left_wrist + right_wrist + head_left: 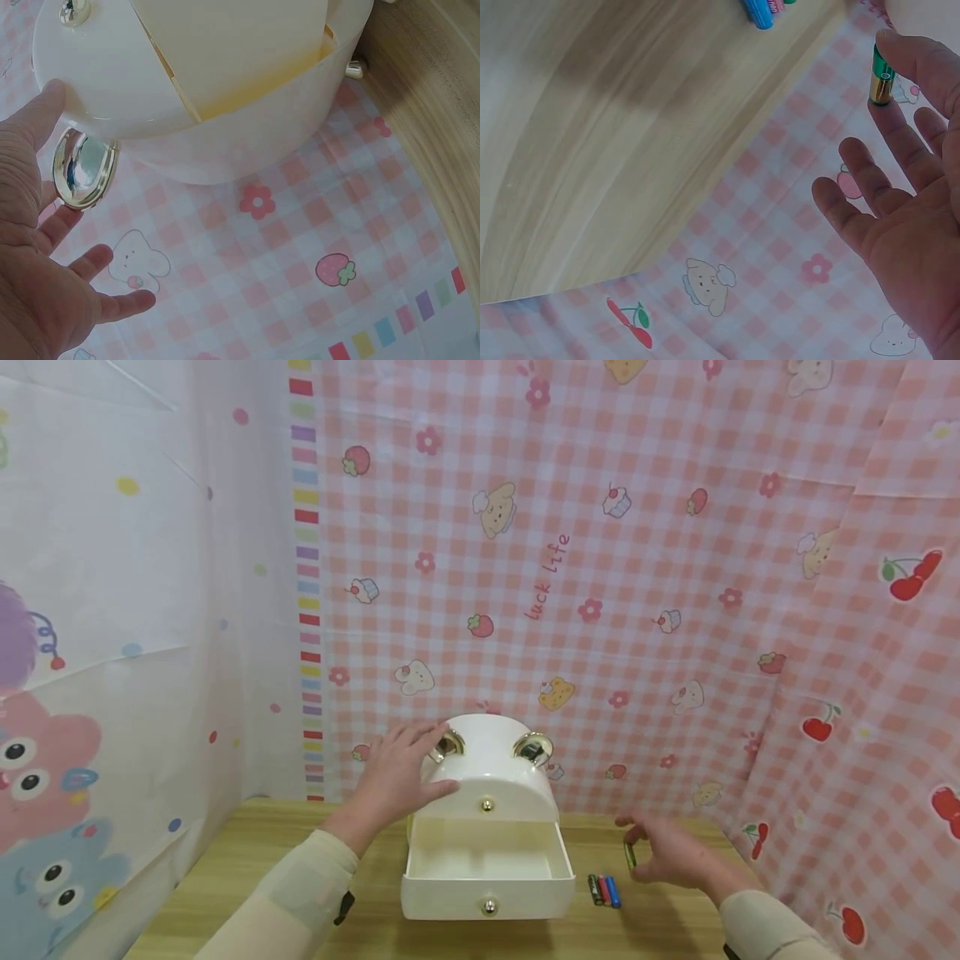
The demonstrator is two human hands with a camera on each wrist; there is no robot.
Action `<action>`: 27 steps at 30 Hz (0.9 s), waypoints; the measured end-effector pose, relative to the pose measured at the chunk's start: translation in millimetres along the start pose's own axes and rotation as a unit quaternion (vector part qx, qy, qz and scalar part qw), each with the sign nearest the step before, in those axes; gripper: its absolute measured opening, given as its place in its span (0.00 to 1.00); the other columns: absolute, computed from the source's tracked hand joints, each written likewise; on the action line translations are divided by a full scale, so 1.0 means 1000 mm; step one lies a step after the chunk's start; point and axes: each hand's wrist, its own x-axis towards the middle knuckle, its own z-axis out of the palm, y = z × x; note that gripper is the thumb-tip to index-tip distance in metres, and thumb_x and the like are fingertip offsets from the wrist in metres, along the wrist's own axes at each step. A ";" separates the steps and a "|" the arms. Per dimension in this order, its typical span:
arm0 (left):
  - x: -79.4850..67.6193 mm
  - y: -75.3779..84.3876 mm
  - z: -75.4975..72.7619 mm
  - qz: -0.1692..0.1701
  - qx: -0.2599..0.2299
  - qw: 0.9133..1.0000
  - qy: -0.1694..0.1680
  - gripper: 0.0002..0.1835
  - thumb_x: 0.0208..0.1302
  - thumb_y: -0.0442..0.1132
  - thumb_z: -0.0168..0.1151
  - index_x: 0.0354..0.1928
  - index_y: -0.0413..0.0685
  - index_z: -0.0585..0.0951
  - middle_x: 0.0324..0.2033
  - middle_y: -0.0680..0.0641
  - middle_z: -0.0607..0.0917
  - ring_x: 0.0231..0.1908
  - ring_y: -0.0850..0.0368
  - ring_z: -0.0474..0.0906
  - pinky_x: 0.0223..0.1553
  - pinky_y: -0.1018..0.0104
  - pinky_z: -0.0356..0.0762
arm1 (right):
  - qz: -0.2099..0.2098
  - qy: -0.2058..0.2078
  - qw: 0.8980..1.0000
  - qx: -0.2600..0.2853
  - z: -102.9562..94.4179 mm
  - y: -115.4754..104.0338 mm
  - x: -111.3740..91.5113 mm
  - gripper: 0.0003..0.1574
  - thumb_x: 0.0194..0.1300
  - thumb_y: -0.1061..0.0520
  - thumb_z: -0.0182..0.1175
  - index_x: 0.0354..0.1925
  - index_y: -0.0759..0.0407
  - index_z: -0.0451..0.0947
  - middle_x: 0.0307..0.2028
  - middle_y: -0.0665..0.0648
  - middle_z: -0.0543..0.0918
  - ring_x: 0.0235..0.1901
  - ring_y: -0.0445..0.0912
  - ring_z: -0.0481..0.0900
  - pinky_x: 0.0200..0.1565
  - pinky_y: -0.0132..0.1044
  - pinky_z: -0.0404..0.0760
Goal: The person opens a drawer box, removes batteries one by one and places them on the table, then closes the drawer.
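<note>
Before checked cloth, the left hand spreads wide at the white box while, rightward, the right hand pinches a green battery, probably light, rigid and slippery, best held by its ends.

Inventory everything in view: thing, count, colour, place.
cabinet: 1, white, on the table
drawer: 1, white, low in the cabinet, pulled out
knobs: 2, gold, upper front and drawer front
ornaments: 2, gold-rimmed, cabinet's upper left and right
loose batteries: 3, dark green, red, blue, side by side right of drawer
held battery: 1, green and gold, in right grip
table: 1, light wood-grain, under cabinet
checked cloth: count unclear, pink and white, behind and right
cartoon cloth: count unclear, mostly white, left
sleeves: 2, cream, on forearms
left grip: 1, bare, at cabinet's upper left
right grip: 1, bare, right of loose batteries
</note>
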 end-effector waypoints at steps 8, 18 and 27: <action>0.000 0.001 0.000 -0.002 -0.004 1.000 0.002 0.51 0.60 0.66 0.76 0.80 0.53 0.69 0.76 0.44 0.74 0.75 0.39 0.67 0.69 0.27 0.70 | 0.000 0.001 1.000 0.000 0.009 0.008 0.000 0.47 0.48 0.65 0.83 0.66 0.60 0.76 0.52 0.58 0.89 0.57 0.61 0.85 0.60 0.64 0.84; 0.000 0.000 0.000 -0.004 -0.008 1.000 -0.001 0.50 0.61 0.65 0.76 0.81 0.53 0.69 0.76 0.44 0.74 0.75 0.39 0.67 0.71 0.28 0.69 | -0.010 -0.019 0.999 0.026 0.021 0.014 -0.001 0.47 0.51 0.68 0.80 0.69 0.63 0.73 0.53 0.61 0.87 0.57 0.65 0.84 0.58 0.66 0.84; 0.000 0.000 0.001 -0.004 -0.006 1.000 0.002 0.50 0.61 0.65 0.76 0.81 0.53 0.69 0.76 0.44 0.74 0.75 0.39 0.67 0.71 0.28 0.68 | -0.023 -0.026 0.999 0.023 0.035 0.024 -0.001 0.45 0.52 0.70 0.78 0.68 0.66 0.74 0.53 0.64 0.87 0.57 0.65 0.84 0.59 0.68 0.83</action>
